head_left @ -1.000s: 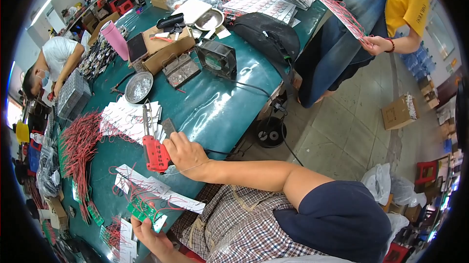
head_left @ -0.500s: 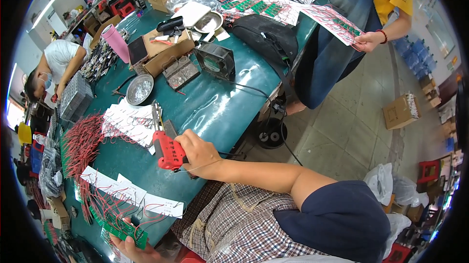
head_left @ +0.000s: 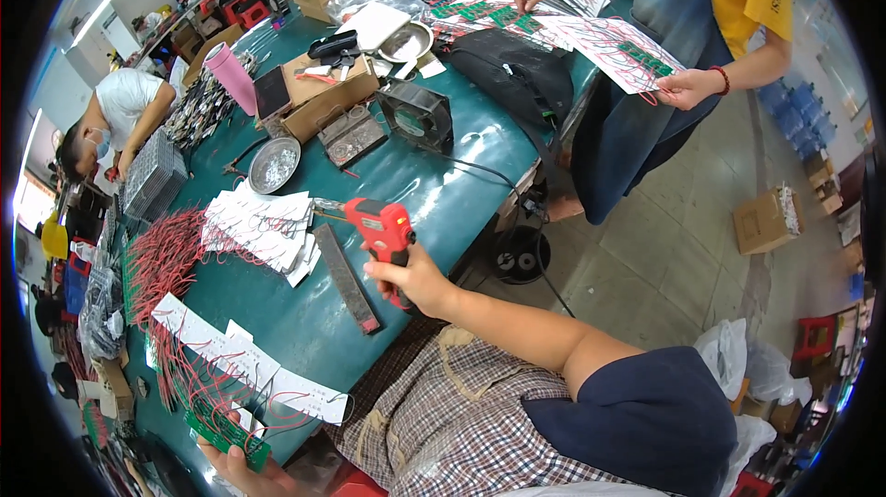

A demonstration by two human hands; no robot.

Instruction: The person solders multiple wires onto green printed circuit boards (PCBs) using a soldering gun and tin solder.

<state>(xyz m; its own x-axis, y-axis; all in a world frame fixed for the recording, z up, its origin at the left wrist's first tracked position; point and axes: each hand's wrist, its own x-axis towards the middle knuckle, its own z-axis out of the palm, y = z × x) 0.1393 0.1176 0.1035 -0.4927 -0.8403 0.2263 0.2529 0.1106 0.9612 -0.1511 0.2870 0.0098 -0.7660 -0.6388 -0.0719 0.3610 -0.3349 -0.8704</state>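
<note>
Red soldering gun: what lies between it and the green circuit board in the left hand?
In the head view: a dark bar nearest the soldering gun, then green tabletop, then white strips and red wires by the circuit board.

The soldering gun (head_left: 385,223) is of red colour with black parts, the circuit board (head_left: 219,436) is green, the wires (head_left: 164,262) are mainly red, the paper strip (head_left: 214,342) is white, the surface (head_left: 249,303) is dark green, the garment (head_left: 452,432) is brown-and-white checked, and the sleeve (head_left: 637,419) is dark blue.
</note>
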